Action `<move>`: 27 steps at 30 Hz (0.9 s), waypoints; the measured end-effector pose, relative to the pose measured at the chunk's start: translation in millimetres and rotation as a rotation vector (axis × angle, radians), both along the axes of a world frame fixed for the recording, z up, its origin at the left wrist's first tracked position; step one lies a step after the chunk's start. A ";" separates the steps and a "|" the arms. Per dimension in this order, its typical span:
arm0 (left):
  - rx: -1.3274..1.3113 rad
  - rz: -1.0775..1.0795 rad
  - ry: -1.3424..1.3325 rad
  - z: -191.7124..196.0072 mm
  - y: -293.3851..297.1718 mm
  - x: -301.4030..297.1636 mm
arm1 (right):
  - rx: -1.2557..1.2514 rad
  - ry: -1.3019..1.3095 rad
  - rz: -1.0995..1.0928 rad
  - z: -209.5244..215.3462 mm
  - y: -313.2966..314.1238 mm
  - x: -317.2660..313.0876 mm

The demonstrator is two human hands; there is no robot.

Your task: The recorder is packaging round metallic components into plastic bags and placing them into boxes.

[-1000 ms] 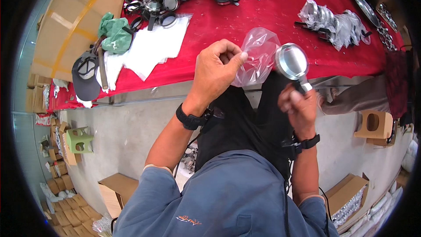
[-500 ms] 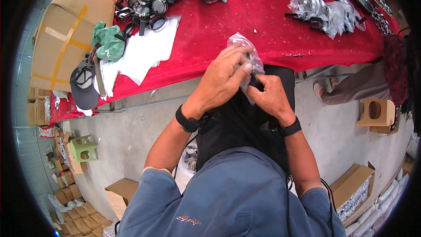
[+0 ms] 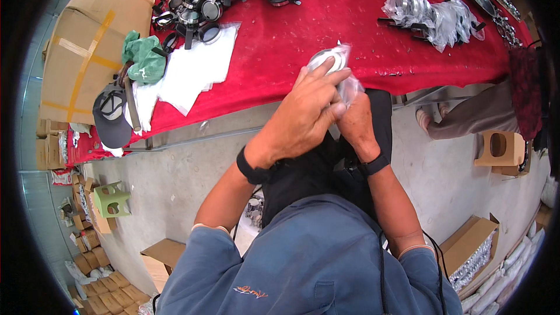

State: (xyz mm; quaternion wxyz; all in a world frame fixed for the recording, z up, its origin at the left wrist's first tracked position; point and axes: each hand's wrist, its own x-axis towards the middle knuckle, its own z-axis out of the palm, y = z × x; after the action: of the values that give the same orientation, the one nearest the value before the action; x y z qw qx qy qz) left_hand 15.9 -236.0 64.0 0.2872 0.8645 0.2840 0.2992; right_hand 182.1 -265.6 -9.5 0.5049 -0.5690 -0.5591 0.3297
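Just over the near edge of the table I have a round, shiny metal piece [image 3: 324, 59] inside a clear plastic bag [image 3: 350, 86]. My left hand [image 3: 300, 111] lies across it from the left, its fingers bent over the bagged disc and its thumb toward my other hand. From below, my right hand [image 3: 357, 122] is closed on the lower end of the bag; its fingers are mostly hidden. At the far left is a pile of round metal pieces with black handles [image 3: 211, 9]. Flat white bags [image 3: 198, 67] lie in front of that pile.
Bagged pieces [image 3: 434, 17] form a row on the red-covered table [image 3: 344, 0] at the right. A green bag [image 3: 143, 57], a hammer-like tool [image 3: 132, 102] and a grey cap [image 3: 112, 115] are at the left corner, beside a large carton [image 3: 93, 41]. Another person's leg [image 3: 478, 114] shows at right.
The bagged piece has turned up, so its round metal face shows now. My left hand has shifted slightly down and right; my right hand has rotated behind the bag.
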 end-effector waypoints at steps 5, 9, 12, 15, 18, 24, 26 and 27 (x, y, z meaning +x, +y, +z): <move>-0.081 0.320 -0.429 -33.9 -26.1 -15.1 | 0.040 0.087 -0.047 14.2 -3.7 3.5; -0.726 0.373 -0.824 -36.9 -15.3 0.2 | 0.123 0.140 0.085 15.9 -8.4 -5.4; -0.808 0.241 -0.666 -41.4 -7.9 2.4 | 0.109 0.142 0.151 14.4 -6.3 -9.9; -0.776 0.154 -0.658 -34.6 2.0 7.2 | 0.033 0.171 0.205 15.5 1.3 -2.4; -0.690 0.181 -0.602 -31.6 24.3 26.1 | -0.016 0.240 0.196 16.2 16.0 5.2; -0.363 0.242 -0.442 -23.6 113.3 93.5 | 0.133 -0.018 -0.303 30.3 36.5 34.6; -0.014 0.321 -0.272 -8.9 141.8 121.6 | 0.167 -0.034 -0.327 19.0 20.5 46.0; 0.146 0.311 -0.244 -9.0 162.3 132.9 | 0.194 -0.047 -0.340 10.8 11.5 51.8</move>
State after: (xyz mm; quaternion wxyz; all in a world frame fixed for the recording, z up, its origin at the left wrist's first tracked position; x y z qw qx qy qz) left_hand 148.8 -73.7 55.0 0.2064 0.7863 0.3547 0.4620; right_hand 234.0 -254.1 1.4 0.5924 -0.6116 -0.4959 0.1709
